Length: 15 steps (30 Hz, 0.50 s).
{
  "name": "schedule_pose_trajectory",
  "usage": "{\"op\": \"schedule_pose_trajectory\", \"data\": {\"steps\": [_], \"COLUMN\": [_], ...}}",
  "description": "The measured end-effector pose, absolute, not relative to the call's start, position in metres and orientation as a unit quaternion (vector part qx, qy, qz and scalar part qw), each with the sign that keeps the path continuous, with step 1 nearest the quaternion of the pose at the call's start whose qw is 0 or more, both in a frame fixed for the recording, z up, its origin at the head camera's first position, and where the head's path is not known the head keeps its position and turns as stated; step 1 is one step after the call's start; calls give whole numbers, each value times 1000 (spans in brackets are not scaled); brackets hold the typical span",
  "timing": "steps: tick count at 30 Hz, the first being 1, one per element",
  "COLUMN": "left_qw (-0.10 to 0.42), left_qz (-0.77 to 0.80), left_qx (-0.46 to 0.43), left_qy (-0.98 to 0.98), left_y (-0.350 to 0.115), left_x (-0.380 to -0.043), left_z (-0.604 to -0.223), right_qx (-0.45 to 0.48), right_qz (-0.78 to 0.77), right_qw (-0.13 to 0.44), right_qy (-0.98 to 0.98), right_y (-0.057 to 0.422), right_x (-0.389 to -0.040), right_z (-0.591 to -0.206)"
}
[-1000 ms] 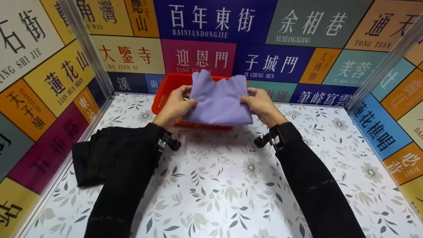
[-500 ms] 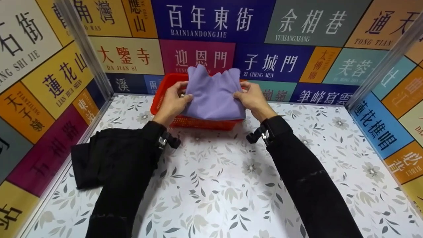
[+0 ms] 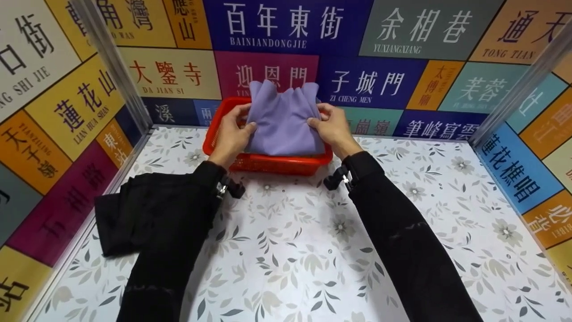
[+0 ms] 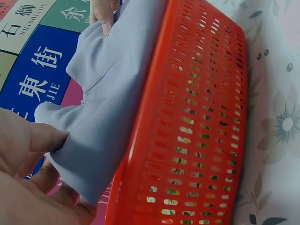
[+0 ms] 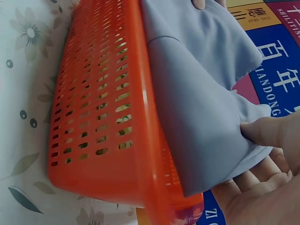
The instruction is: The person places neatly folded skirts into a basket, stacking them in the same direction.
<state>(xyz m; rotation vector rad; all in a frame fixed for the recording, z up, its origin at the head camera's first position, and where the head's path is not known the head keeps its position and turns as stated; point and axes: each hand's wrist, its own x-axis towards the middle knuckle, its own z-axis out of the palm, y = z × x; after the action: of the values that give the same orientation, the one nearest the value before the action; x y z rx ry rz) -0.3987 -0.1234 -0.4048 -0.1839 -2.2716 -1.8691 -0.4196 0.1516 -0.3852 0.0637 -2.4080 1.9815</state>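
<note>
A folded light-purple cloth garment point(image 3: 286, 120) is held upright at the red plastic basket point(image 3: 281, 164), its lower edge just inside the front rim. My left hand point(image 3: 233, 134) pinches its left side, thumb in front and fingers behind. On the other side my right hand point(image 3: 333, 129) grips it the same way. In the left wrist view the cloth point(image 4: 103, 112) sags between both hands beside the slotted basket wall point(image 4: 201, 112). The right wrist view has the cloth's lower fold point(image 5: 187, 117) against the basket rim point(image 5: 145, 93). The basket's inside is mostly hidden.
A folded black cloth point(image 3: 111, 223) lies on the left of the table, partly behind the left sleeve. The table point(image 3: 286, 259) has a floral cover. Sign-printed panels point(image 3: 268, 27) wall in the back and both sides. Yellow and green patches show through the basket slots.
Both hands have moved left with the purple cloth, and its lower edge has come down from in front of the basket to inside the front rim. The black cloth stays put.
</note>
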Motion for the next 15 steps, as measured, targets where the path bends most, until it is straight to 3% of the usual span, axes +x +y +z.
{"op": "schedule_pose_trajectory", "data": {"steps": [15], "left_qw": [114], "left_qz": [-544], "left_qx": [-54], "left_qy": [-829], "left_y": [-123], "left_x": [-408], "left_z": [-421], "right_qx": [11], "right_qz": [571], "right_qw": [-19], "right_qy": [-821], "right_y": [147], "right_x": [-423], "right_z": [-403]}}
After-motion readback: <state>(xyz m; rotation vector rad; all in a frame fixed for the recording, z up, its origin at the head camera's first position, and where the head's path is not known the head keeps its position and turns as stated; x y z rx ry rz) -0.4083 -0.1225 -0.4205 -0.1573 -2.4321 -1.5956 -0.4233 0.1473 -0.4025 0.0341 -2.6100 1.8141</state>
